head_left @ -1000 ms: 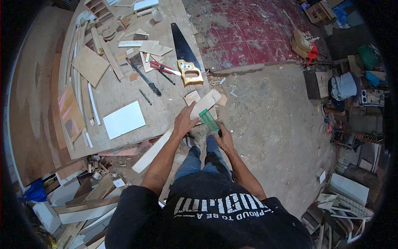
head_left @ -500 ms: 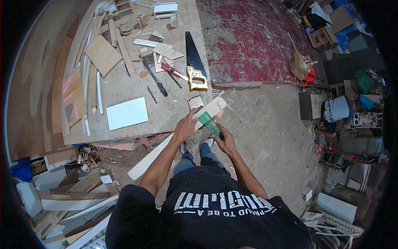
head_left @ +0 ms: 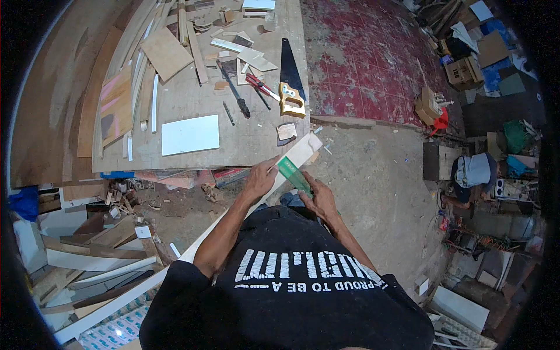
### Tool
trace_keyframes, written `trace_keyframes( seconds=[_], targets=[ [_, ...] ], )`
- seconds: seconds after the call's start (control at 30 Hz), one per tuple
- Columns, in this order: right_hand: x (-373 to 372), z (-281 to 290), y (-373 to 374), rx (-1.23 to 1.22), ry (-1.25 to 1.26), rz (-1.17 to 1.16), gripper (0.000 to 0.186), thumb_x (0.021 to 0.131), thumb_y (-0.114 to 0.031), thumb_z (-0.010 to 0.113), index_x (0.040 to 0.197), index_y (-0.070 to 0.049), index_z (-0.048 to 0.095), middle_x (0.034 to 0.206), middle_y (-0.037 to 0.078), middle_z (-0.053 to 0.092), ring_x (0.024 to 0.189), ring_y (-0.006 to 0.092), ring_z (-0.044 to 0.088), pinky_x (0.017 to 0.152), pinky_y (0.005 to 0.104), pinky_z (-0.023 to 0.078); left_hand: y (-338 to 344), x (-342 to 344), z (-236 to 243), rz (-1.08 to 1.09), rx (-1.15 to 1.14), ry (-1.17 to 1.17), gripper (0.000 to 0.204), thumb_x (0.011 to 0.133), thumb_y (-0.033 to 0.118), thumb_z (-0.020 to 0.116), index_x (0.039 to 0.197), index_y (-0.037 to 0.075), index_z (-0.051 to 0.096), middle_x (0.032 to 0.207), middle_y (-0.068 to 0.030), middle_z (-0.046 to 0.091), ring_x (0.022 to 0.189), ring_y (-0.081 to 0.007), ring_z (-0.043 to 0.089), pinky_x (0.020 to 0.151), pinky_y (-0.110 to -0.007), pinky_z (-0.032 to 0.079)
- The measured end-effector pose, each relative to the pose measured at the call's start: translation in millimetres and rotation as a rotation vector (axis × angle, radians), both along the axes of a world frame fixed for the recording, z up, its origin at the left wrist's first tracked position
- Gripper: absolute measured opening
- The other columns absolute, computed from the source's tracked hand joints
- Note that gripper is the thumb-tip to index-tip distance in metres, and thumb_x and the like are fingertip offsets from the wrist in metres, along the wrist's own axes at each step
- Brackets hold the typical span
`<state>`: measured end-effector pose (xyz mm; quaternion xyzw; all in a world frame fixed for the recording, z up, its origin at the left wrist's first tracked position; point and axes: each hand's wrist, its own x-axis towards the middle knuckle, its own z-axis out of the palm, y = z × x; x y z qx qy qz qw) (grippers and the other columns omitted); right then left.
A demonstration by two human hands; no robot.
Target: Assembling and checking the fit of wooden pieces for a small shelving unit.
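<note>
A long pale wooden plank (head_left: 303, 150) runs slantwise in front of my body, its far end by the workbench corner. My left hand (head_left: 261, 181) is closed on the plank's left edge, fingertips beside a green flat straight-edged tool (head_left: 292, 173). That tool lies across the plank, and my right hand (head_left: 321, 198) grips its near end. Whether the right hand holds anything else is hidden. Just beyond the plank, a small wood offcut (head_left: 286, 132) sits on the workbench (head_left: 245, 143). A handsaw (head_left: 291, 99) with a wooden handle lies farther back, near the bench's right edge.
Red-handled pliers-like tool (head_left: 261, 85), a dark bar tool (head_left: 234, 90), a white panel (head_left: 190, 135) and wood scraps lie on the bench. Scrap boards (head_left: 99, 256) pile up at lower left. Another person (head_left: 471, 172) crouches at the right, near cardboard boxes (head_left: 464, 73).
The bench and its tools have shifted up and right in view. The plank's far end stays near the bench corner, and both hands keep hold. My right hand has turned slightly on the green tool.
</note>
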<state>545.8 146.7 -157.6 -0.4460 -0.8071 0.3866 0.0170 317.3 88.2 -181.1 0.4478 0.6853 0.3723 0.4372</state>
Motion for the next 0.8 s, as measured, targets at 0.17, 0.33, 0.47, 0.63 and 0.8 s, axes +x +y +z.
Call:
trace_keyframes(
  seconds=[0.17, 0.33, 0.47, 0.63, 0.8],
  targets=[
    [-6, 1, -15, -0.017, -0.056, 0.096, 0.068, 0.084, -0.030, 0.065, 0.146, -0.013, 0.042, 0.109, 0.026, 0.064, 0.097, 0.0432, 0.064, 0.085, 0.0497, 0.051, -27, 2, -8, 0.031, 0.016, 0.045, 0.042, 0.092, 0.019, 0.061, 0.132, 0.007, 0.060, 0.127, -0.0202, 0.063, 0.116, -0.0346, 0.062, 0.101, -0.039, 0.046],
    [-12, -13, -10, 0.031, 0.162, 0.122, 0.059, 0.086, -0.029, 0.065, 0.139, -0.010, 0.050, 0.104, 0.027, 0.067, 0.089, 0.0429, 0.066, 0.081, 0.0478, 0.053, -29, -7, 0, 0.117, 0.029, -0.017, 0.042, 0.091, 0.017, 0.064, 0.132, 0.007, 0.060, 0.125, -0.0183, 0.065, 0.114, -0.0306, 0.063, 0.100, -0.037, 0.047],
    [-37, -4, 13, -0.253, 0.301, -0.073, 0.045, 0.089, -0.030, 0.065, 0.124, -0.002, 0.062, 0.090, 0.023, 0.070, 0.077, 0.0331, 0.069, 0.071, 0.0418, 0.054, -25, -19, 28, 0.146, 0.018, -0.051, 0.039, 0.090, 0.016, 0.065, 0.128, 0.007, 0.063, 0.119, -0.0172, 0.068, 0.110, -0.0267, 0.065, 0.097, -0.035, 0.048],
    [-74, 1, 49, -0.204, 0.346, -0.133, 0.039, 0.092, -0.024, 0.064, 0.114, 0.008, 0.061, 0.086, 0.017, 0.069, 0.069, 0.0200, 0.065, 0.058, 0.0332, 0.051, 3, -36, 13, 0.189, 0.039, -0.146, 0.038, 0.089, 0.017, 0.067, 0.126, 0.008, 0.065, 0.109, -0.0158, 0.072, 0.097, -0.0218, 0.068, 0.086, -0.033, 0.051],
    [-93, 33, 61, -0.219, 0.344, -0.125, 0.035, 0.090, -0.021, 0.064, 0.110, 0.008, 0.064, 0.084, 0.021, 0.070, 0.066, 0.0266, 0.068, 0.062, 0.0381, 0.052, 13, -52, 37, 0.190, 0.013, -0.182, 0.041, 0.092, 0.016, 0.065, 0.131, 0.003, 0.061, 0.098, -0.0070, 0.071, 0.078, -0.0097, 0.062, 0.069, -0.026, 0.052]
  ],
)
